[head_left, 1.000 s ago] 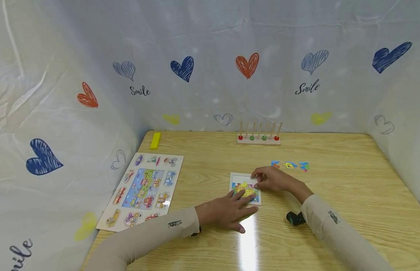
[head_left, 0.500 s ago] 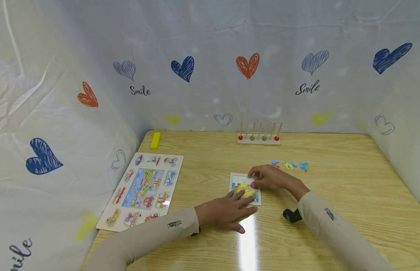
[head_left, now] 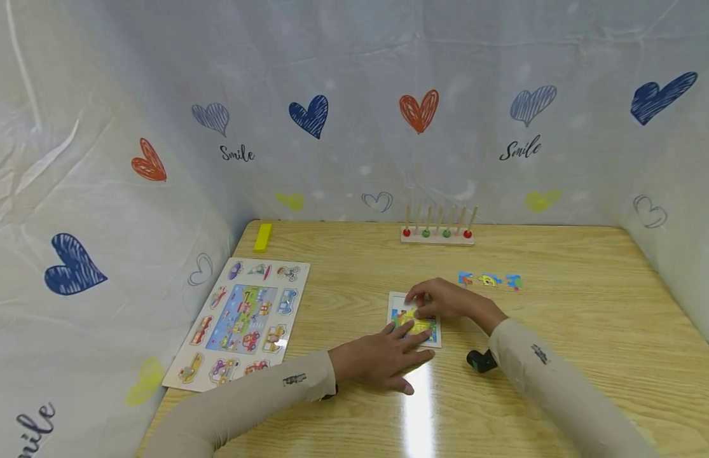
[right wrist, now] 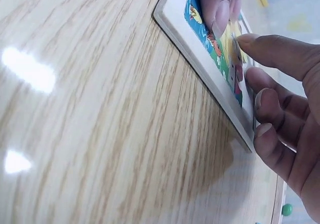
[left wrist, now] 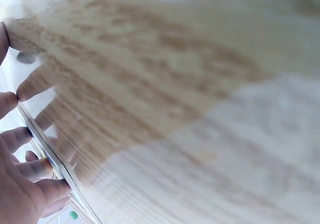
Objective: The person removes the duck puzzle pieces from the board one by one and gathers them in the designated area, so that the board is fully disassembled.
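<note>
A small jigsaw puzzle in a white tray (head_left: 392,303) lies at the middle of the table, its lower part filled with a colourful picture. My left hand (head_left: 383,364) rests over its near side, fingers straight and spread on the picture. From the right, my right hand (head_left: 448,299) reaches over the upper part, fingers bent. In the right wrist view its thumb (right wrist: 260,46) and fingers pinch a puzzle piece (right wrist: 235,47), mostly hidden, low over the picture. Three loose puzzle pieces (head_left: 489,280) lie in a row beyond the right hand.
A large peg puzzle board (head_left: 240,321) with vehicle pictures lies at the left. A yellow block (head_left: 262,238) is at the back left. At the back edge stands a wooden peg stand (head_left: 437,237) with red and green beads. A printed curtain (head_left: 354,95) surrounds the table.
My right hand has slid left across the upper part of the tray, and its forearm has followed, uncovering the leftmost loose piece. The left hand has stayed in place.
</note>
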A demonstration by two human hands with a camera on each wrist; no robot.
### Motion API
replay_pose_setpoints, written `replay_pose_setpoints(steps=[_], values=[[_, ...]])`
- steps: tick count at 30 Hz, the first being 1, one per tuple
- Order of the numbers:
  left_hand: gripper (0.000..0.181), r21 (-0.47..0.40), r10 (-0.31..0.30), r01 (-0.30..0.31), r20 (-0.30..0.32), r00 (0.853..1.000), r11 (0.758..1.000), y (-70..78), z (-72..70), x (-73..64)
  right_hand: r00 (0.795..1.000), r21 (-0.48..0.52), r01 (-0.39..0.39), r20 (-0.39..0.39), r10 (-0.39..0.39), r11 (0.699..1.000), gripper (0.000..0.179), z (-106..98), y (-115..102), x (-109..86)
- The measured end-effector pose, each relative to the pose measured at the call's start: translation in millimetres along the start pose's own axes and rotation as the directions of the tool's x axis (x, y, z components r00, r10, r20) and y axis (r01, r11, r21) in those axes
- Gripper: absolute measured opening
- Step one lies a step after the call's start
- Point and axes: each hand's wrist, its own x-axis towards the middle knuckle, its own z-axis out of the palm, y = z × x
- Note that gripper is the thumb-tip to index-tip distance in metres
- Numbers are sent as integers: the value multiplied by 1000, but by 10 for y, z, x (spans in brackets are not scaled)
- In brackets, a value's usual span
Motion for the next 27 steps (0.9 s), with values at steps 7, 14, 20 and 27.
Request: replay_pose_setpoints(steps=[7, 14, 20, 27], values=[[73, 10, 0, 0, -9, 1000, 1000, 4, 5, 2, 998, -54, 20, 58, -16, 998, 25, -10, -29, 34], [73, -16, 4, -4, -18, 1000, 1000, -5, 21, -5, 996, -85, 40, 87, -33, 996, 26, -17, -29, 61], [73, -29, 6, -7, -24, 1000, 1000, -5, 17, -18, 996, -100, 26, 87, -17, 995, 28, -13, -44, 63], [72, -41, 9, -10, -23, 1000, 999, -2, 2, -23, 996, -101, 53, 83, -45, 993, 27, 2, -49, 84]])
